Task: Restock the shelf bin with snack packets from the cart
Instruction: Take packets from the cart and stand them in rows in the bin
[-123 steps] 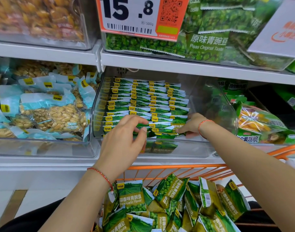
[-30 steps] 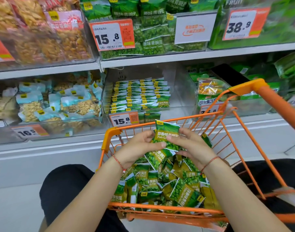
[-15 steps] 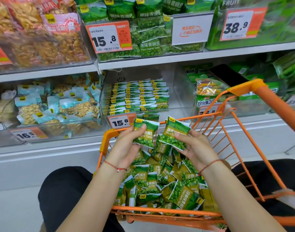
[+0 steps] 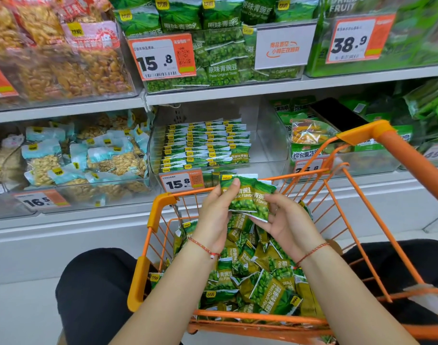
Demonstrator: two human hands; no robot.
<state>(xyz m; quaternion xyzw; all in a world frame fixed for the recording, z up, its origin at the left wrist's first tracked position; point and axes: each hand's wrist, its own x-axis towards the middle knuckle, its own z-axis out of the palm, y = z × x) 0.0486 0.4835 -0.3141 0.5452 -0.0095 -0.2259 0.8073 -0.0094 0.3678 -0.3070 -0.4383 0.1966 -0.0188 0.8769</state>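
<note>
Here both hands' fingers pinch overlapping snack packets (image 4: 240,196) (left hand (image 4: 216,215), right hand (image 4: 285,220)) above the cart (image 4: 160,205).

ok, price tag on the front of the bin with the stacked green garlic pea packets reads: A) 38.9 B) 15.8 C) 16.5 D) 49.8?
B: the tag clipped to the front of the clear bin holding the stacked garlic pea packets reads 15.8.

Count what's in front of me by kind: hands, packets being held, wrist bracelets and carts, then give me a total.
Hands: 2 (left hand, right hand)
Held garlic pea packets: 2, one in each hand
Red string bracelets: 2, one on each wrist
Orange cart: 1
Total: 7
</note>
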